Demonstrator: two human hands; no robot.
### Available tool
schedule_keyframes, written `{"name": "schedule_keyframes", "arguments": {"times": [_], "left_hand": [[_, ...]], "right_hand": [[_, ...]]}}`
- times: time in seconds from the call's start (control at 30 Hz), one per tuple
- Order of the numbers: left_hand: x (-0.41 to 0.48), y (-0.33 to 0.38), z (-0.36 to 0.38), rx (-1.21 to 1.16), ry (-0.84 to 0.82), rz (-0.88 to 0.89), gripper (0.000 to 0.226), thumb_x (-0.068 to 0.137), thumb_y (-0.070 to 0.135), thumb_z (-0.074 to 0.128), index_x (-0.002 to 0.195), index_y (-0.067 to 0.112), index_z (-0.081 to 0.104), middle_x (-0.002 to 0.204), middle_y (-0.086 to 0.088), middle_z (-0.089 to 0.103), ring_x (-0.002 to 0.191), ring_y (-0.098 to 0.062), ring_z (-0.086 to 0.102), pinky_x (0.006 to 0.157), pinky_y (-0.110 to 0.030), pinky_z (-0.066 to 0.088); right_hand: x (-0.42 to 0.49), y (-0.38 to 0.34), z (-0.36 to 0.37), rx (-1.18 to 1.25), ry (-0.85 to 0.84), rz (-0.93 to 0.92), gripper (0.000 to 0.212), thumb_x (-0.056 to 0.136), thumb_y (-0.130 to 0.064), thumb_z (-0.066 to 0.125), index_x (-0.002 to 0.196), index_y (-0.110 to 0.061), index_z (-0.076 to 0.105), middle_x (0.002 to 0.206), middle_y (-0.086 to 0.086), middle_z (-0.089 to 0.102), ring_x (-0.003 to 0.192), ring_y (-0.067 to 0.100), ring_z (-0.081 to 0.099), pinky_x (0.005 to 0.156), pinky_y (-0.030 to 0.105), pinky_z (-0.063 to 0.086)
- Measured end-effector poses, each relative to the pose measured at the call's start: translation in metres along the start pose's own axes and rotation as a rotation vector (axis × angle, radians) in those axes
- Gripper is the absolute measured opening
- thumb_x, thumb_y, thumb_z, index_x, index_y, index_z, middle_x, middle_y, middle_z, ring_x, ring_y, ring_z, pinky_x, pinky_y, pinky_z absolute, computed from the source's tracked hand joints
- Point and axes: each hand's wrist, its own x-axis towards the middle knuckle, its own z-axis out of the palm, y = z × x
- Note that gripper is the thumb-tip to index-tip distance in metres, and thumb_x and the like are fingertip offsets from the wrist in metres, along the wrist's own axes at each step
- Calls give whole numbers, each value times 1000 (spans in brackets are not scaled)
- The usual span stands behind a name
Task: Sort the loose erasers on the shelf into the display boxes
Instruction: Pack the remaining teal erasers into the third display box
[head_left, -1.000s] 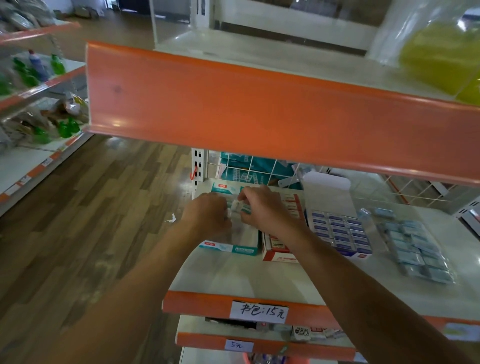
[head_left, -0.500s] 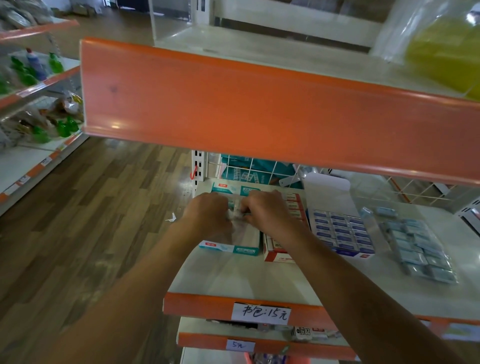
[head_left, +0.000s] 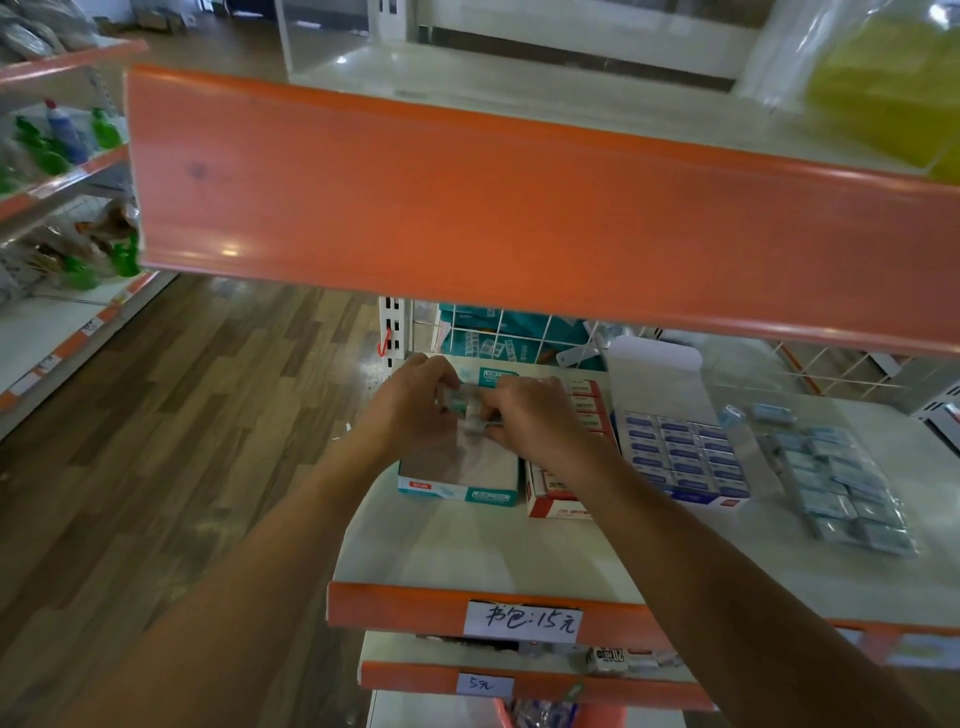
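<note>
Both hands meet over the teal-and-white display box (head_left: 457, 488) at the left of the white shelf (head_left: 467, 556). My left hand (head_left: 415, 402) and my right hand (head_left: 535, 415) together grip a small clear-wrapped pack of erasers (head_left: 467, 408) between their fingertips, just above the box. Beside it stand a red-and-white display box (head_left: 556, 501) and a blue display box (head_left: 685, 452) filled with rows of erasers. A clear bag of loose blue-grey erasers (head_left: 841, 483) lies at the right, with two loose erasers (head_left: 769, 413) behind it.
An orange shelf lip (head_left: 519, 208) hangs close overhead and hides the back of the shelf. A wire grid panel (head_left: 498, 343) backs the shelf. Price labels (head_left: 524, 621) sit on the front edge. Wooden floor and another shelving unit (head_left: 62, 208) lie left.
Both hands stayed over the teal box and drew closer together on the small pack. The view shifted slightly.
</note>
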Motion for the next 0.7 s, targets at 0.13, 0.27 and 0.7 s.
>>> {"name": "schedule_keyframes", "arguments": {"times": [0.13, 0.27, 0.7], "left_hand": [[0, -2, -2, 1, 23, 9, 27, 71, 6, 69, 91, 23, 61, 92, 7, 55, 85, -15, 56, 71, -22, 43], [-3, -3, -9, 14, 10, 16, 26, 74, 5, 69, 92, 22, 64, 97, 4, 63, 88, -16, 57, 72, -25, 48], [2, -22, -2, 285, 9, 90, 14, 80, 15, 67, 94, 14, 70, 98, -9, 66, 82, -27, 60, 70, -29, 48]], "right_hand": [[-1, 0, 0, 14, 13, -4, 15, 86, -32, 66, 98, -22, 65, 96, -1, 61, 89, 21, 59, 85, 39, 42], [-2, 1, 1, 32, 17, -9, 12, 86, -30, 66, 96, -24, 65, 97, -2, 62, 89, 19, 58, 84, 37, 41], [0, 2, 2, 39, 7, -7, 15, 86, -32, 66, 98, -24, 68, 98, -4, 62, 90, 18, 57, 88, 40, 41]]}}
